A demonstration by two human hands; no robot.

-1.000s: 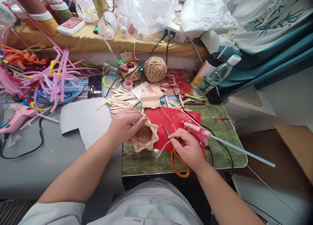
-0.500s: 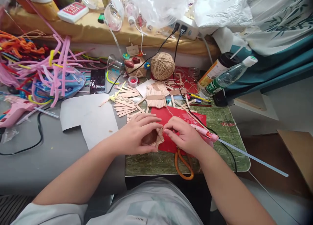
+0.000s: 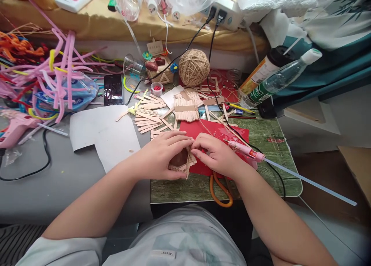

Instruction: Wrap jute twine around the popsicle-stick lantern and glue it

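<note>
My left hand [image 3: 162, 154] is curled round a small craft-stick box [image 3: 188, 165], thumb below and fingers along the top. Part of the box is hidden behind that hand. My right hand [image 3: 214, 154] pinches at the box's upper right edge, thumb against bent index finger. A thin strand of jute twine [image 3: 205, 127] runs down across the red sheet [image 3: 185, 127] to behind my right hand. Beside that wrist lies a pink glue gun [image 3: 246, 152] with a long glue stick in it. Orange-handled scissors [image 3: 220, 192] lie just below.
Loose craft sticks [image 3: 149, 121] and a bundle of sticks [image 3: 187, 110] lie beyond my hands. Behind them are a twine ball [image 3: 194, 67], a plastic bottle [image 3: 278, 82] and a phone [image 3: 113, 90]. Pipe cleaners [image 3: 63, 73] heap at left. A black cord [image 3: 223, 119] crosses the table.
The view has shifted slightly. The craft-stick box has turned a little in my left hand, and its near corner points more downward. Both hands stay close together.
</note>
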